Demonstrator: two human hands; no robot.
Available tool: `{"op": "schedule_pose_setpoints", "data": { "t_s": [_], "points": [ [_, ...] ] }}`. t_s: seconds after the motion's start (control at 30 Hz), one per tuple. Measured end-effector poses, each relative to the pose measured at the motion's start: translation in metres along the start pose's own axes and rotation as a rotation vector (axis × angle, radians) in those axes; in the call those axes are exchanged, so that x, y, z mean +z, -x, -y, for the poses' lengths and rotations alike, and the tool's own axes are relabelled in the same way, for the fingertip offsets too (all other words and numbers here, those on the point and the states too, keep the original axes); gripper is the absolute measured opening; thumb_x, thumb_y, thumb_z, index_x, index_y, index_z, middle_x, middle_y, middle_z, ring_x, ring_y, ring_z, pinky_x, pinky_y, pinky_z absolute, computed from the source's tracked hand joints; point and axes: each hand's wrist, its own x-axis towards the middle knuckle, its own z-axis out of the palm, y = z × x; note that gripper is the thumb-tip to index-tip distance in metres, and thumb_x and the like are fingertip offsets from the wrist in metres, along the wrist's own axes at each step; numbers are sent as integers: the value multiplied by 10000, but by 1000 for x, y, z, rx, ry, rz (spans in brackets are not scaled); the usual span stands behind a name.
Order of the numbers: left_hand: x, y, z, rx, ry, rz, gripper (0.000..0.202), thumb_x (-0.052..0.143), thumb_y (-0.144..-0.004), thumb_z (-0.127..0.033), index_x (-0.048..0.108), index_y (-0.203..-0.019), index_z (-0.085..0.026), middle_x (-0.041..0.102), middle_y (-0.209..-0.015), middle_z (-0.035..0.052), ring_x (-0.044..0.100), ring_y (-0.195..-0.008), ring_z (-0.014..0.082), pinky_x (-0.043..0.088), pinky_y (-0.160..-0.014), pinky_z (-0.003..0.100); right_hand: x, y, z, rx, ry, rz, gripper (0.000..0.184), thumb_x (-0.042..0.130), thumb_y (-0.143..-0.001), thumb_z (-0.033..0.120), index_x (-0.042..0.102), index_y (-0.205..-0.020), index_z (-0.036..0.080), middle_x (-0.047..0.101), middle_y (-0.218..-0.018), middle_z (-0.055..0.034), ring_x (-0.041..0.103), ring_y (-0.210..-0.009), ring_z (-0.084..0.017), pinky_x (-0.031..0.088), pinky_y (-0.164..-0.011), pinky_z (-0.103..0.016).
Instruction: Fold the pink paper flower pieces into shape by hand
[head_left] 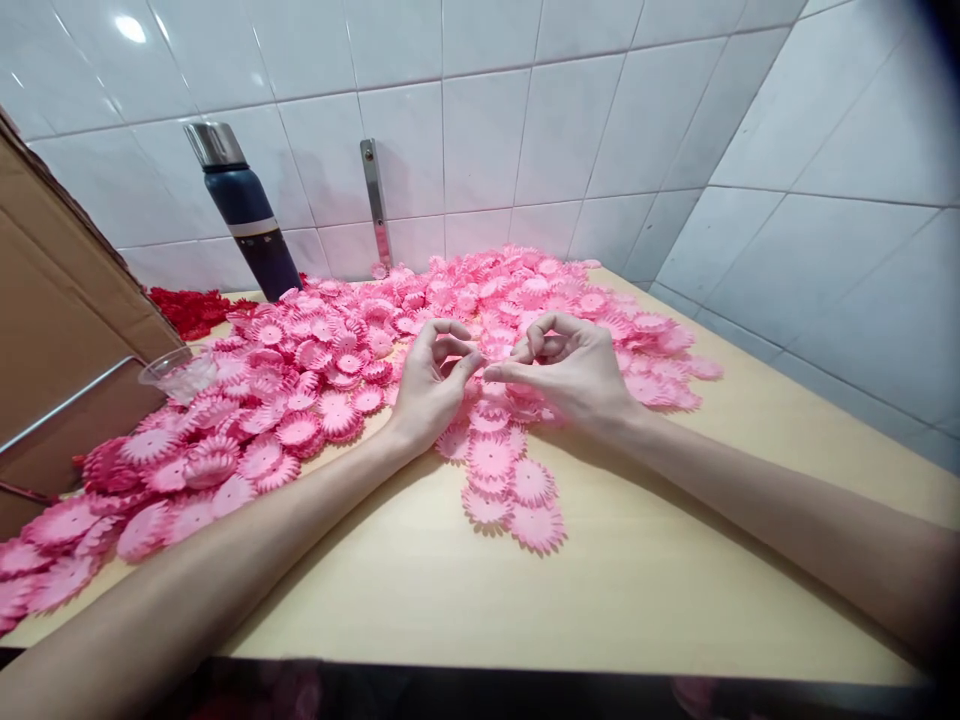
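My left hand (436, 382) and my right hand (574, 370) meet thumb to thumb over the middle of the table, each with its fingers curled in a pinch. Whatever sits between the fingertips is too small to make out against the pink behind it. Around and beneath both hands spreads a heap of pink frilled discs (322, 345) with toothed edges and small centre holes. Closer to me, below the hands, a few pale pink discs (491, 457) lie overlapping on the wood.
A dark blue bottle (251, 220) with a steel cap stands by the tiled wall, beside red pieces (191, 312). On the left are a cardboard box (67, 290) and a clear plastic cup (180, 372). A metal strip (373, 195) leans at the wall. The wooden table (675, 580) ends close to me.
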Motion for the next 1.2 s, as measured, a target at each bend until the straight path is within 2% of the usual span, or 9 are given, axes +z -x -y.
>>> {"op": "schedule_pose_setpoints", "data": {
  "t_s": [0.17, 0.3, 0.4, 0.5, 0.63, 0.8, 0.9, 1.0, 1.2],
  "points": [
    [-16, -12, 7, 74, -144, -357, 148, 618, -806, -127, 493, -849, -195, 589, -825, -4, 604, -777, 111, 493, -747, 240, -5, -5, -2, -194, 124, -225, 327, 829, -639, 412, 551, -687, 247, 639, -683, -3, 653, -658, -196, 591, -655, -393],
    [-21, -20, -4, 116, -203, -137, 100, 541, -875, -152, 613, -941, -173, 666, -1039, 66, 645, -978, 152, 496, -917, 320, -15, -11, -9, -248, 417, -287, 171, 721, -778, 375, 689, -892, 253, 720, -963, -61, 663, -929, -271, 538, -823, -497],
    [-24, -28, -15, 141, -215, -98, 157, 561, -855, -121, 630, -987, -167, 696, -1023, 73, 653, -1011, 166, 504, -945, 351, -17, -10, -10, -256, 519, -171, 295, 701, -798, 379, 685, -1068, 261, 681, -1185, -79, 592, -1149, -307, 472, -941, -556],
    [-37, -41, -24, 184, -256, -256, 198, 616, -800, -103, 620, -988, -167, 693, -1021, 71, 655, -984, 173, 519, -919, 356, -12, -6, -7, -350, 535, 122, 429, 731, -771, 358, 648, -1179, 256, 654, -1246, -88, 570, -1190, -295, 455, -980, -545],
    [-62, -62, -37, 165, -270, -342, 244, 689, -726, -131, 628, -959, -171, 684, -960, 78, 655, -903, 195, 544, -805, 350, -9, -3, -15, -436, 672, 338, 329, 760, -731, 346, 721, -1043, 250, 660, -1241, -99, 544, -1209, -329, 437, -984, -560],
    [-94, -88, -47, -100, -739, 253, 271, 811, -506, -83, 713, -737, -183, 673, -654, 46, 614, -609, 192, 509, -655, 338, -13, -8, -26, -446, 705, 77, 165, 644, -817, 221, 734, -956, 210, 715, -1112, -106, 623, -1084, -294, 458, -948, -546],
    [-108, -102, -40, -306, -1047, 456, 333, 815, -333, 7, 689, -558, -204, 586, -476, -21, 567, -502, 177, 466, -600, 298, -15, -9, -26, -422, 697, 19, 163, 658, -796, 234, 730, -941, 207, 717, -1093, -108, 632, -1057, -297, 466, -935, -548],
    [-113, -109, -26, -273, -1148, 482, 279, 766, -363, 12, 649, -472, -217, 552, -433, -44, 513, -451, 144, 429, -542, 258, -14, -9, -24, -427, 703, 27, 154, 658, -791, 237, 727, -927, 215, 725, -1064, -97, 637, -1036, -300, 463, -931, -560],
    [-112, -113, -28, 124, -1137, 306, 88, 692, -622, -139, 726, -673, -202, 639, -610, 32, 551, -529, 140, 443, -546, 256, -14, -9, -23, -405, 678, -8, 143, 655, -785, 229, 728, -906, 205, 737, -986, -92, 649, -972, -292, 520, -867, -495]
  ]
}}
